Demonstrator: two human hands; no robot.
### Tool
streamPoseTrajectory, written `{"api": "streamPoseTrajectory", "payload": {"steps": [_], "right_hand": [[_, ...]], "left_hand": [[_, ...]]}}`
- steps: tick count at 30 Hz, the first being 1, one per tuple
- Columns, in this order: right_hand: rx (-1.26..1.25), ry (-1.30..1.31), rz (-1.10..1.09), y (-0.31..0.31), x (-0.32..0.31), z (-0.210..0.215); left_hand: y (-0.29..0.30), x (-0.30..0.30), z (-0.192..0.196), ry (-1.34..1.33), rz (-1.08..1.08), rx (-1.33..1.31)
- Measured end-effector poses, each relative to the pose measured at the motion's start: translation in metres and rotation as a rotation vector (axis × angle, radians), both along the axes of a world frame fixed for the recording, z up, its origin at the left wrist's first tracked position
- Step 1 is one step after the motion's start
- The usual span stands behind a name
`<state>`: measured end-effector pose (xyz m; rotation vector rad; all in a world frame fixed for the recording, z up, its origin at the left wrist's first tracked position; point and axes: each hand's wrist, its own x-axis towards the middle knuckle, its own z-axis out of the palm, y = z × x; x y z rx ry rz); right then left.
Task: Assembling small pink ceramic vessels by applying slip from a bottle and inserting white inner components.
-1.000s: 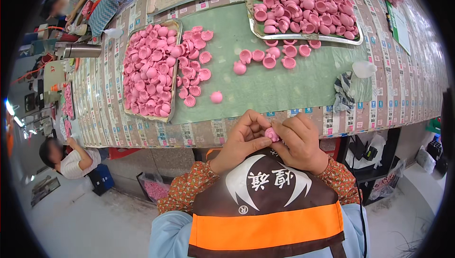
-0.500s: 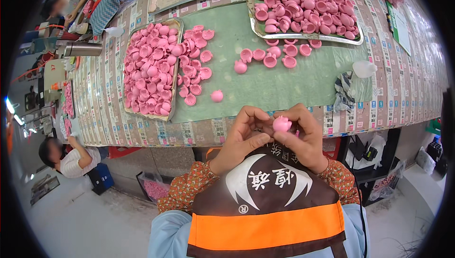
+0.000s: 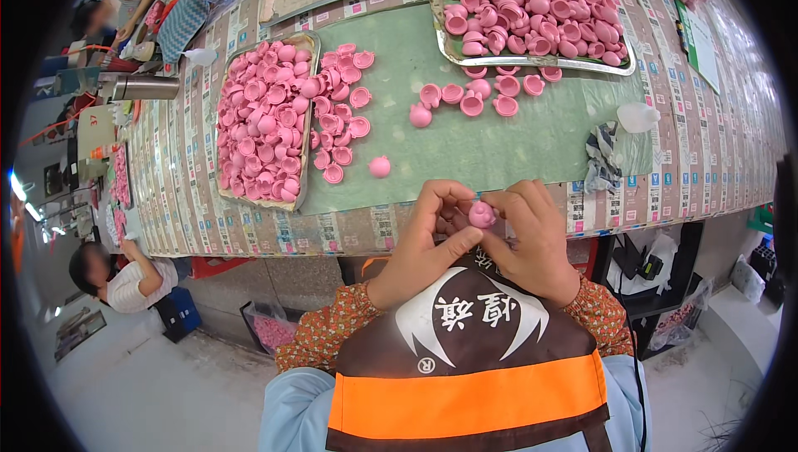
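A small round pink plastic piece with raised bumps sits between my two hands, just off the table's front edge. My left hand pinches it from the left with thumb and curled fingers. From the right, the thumb and fingertips of my right hand close on the same piece. Part of it is hidden behind the fingers. A single pink ball lies on the green mat, left of my hands. Farther off, several pink half-shells rest on the mat.
Pink shells fill a left tray and a larger far tray. Loose shells lie beside the left one. A crumpled cloth and a translucent white bottle sit at right. Another person works at far left.
The pink piece has turned between my fingers, now showing its bumpy side, and has shifted slightly left. My right fingers have moved a little around it.
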<state>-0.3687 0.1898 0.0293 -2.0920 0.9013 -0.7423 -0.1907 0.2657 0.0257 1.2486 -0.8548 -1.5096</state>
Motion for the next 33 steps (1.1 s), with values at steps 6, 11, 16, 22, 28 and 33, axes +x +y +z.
{"api": "streamPoseTrajectory", "payload": {"steps": [6, 11, 16, 22, 28, 33], "right_hand": [[-0.131, 0.100, 0.047, 0.004, 0.006, 0.003], [0.053, -0.043, -0.001, 0.003, 0.005, 0.001], [0.184, -0.107, -0.043, 0.004, 0.006, -0.002], [0.203, -0.110, -0.027, 0.001, 0.005, -0.004], [0.213, -0.083, -0.038, 0.003, 0.010, -0.004], [0.256, -0.155, -0.047, 0.002, 0.013, -0.010]], "left_hand": [[-0.001, 0.001, -0.006, 0.122, -0.077, 0.114], [-0.002, 0.011, -0.002, 0.759, 0.060, 0.354], [0.002, 0.012, -0.010, 0.834, 0.082, 0.431], [0.004, 0.014, -0.014, 0.841, 0.050, 0.445], [0.000, 0.007, -0.004, 0.750, 0.041, 0.482], [0.000, 0.002, 0.002, 0.584, 0.050, 0.475]]}}
